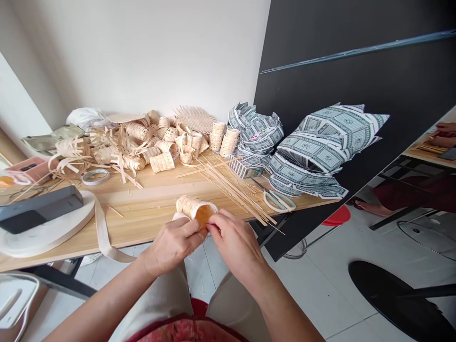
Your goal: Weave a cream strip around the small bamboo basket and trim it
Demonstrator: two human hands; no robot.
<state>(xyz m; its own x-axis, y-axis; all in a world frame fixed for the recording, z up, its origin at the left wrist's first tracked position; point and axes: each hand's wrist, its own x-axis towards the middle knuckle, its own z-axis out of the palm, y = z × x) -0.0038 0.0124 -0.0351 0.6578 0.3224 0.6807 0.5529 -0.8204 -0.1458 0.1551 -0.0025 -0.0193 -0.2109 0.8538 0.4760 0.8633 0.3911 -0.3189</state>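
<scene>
A small woven bamboo cylinder (187, 207) lies on its side above my hands, with an amber-orange round piece (204, 214) at its open end. My left hand (173, 246) grips the cylinder from below and the left. My right hand (235, 242) pinches the cylinder's end, its fingers against the amber piece. Part of the cylinder is hidden by my fingers. Both hands are held just in front of the wooden table's edge (142, 223), over my lap.
Bamboo strips (228, 190) and white-handled scissors (276, 199) lie on the table, beyond them woven cups (217, 135) and patterned paper packets (327, 137). A wide white strap roll (46, 232) and a dark block (41, 209) lie left. A co-worker's hand (445, 133) shows far right.
</scene>
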